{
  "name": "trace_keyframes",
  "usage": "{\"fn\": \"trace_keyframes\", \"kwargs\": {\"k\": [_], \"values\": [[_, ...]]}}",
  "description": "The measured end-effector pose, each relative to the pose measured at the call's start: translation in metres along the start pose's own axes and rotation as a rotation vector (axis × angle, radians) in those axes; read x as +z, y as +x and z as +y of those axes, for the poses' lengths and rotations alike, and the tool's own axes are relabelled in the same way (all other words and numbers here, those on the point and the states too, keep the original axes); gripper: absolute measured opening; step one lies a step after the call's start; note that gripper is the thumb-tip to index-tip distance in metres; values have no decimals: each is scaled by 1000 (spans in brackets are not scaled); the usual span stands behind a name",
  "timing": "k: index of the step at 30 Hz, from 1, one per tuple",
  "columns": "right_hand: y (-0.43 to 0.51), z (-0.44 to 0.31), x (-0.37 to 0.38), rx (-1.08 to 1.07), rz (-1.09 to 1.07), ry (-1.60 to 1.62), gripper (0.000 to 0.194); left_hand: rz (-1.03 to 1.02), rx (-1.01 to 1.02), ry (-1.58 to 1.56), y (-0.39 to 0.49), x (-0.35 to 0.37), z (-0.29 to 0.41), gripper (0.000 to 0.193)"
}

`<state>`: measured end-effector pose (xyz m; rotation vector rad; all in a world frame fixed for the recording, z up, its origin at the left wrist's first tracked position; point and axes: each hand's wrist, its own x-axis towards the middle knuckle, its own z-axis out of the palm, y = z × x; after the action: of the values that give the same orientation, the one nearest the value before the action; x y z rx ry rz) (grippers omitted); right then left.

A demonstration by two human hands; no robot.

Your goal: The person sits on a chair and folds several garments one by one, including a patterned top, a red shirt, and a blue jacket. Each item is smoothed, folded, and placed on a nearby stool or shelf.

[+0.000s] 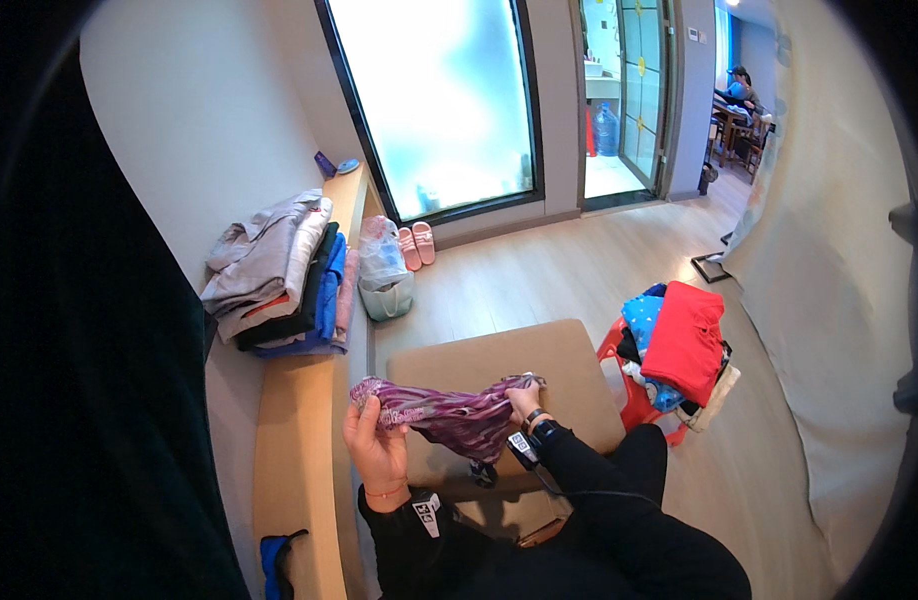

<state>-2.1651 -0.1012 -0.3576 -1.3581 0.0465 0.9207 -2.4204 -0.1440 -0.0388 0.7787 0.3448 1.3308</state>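
A purple patterned garment is stretched sideways between both hands, above a tan upholstered ottoman. My left hand pinches its left end, thumb in front of the cloth. The right end is gripped by my right hand, which wears a dark band at the wrist. Between the hands the fabric sags in folds, and a darker bit of cloth hangs beneath it at the ottoman's near edge. Whether that bit belongs to the same garment I cannot tell.
Folded clothes are stacked on a wooden ledge at left. A red plastic stool at right bears more clothes, topped by a red garment. Bags and pink slippers lie beyond. Far back, a person sits at a table.
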Motion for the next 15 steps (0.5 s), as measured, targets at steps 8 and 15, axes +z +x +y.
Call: {"fn": "trace_keyframes", "kwargs": {"k": [8, 15], "values": [[-47, -2, -12, -572, -24, -439, 58, 57, 44, 1, -2, -24, 7, 11], [-85, -32, -30, 122, -797, -713, 40, 63, 55, -44, -3, -23, 13, 14]]}}
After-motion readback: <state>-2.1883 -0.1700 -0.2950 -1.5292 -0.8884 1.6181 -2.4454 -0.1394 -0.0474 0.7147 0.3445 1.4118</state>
